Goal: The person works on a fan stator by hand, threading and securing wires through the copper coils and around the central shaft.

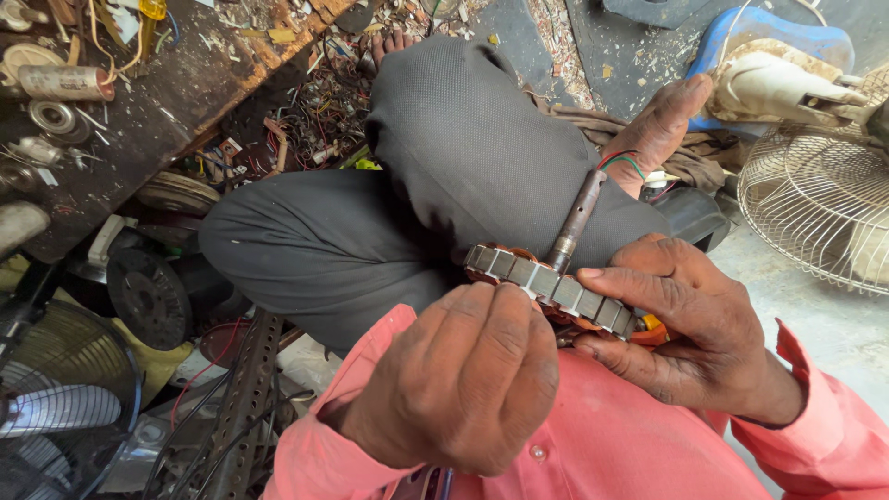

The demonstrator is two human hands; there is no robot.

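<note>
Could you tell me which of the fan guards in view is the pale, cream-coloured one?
The wire fan guard at the right edge, lying on the concrete floor; the other fan guard, at lower left, is dark with grey blades behind it.

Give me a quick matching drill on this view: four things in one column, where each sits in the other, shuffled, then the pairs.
Things:
1. motor core
2. wire fan guard
3. blue seat
4. workbench

Places:
A. top right corner
B. upper left, strewn with parts
C. right edge, on the floor
D. centre, between left hand and right hand

Pairs: 1-D, 2-C, 3-A, 4-B
</note>
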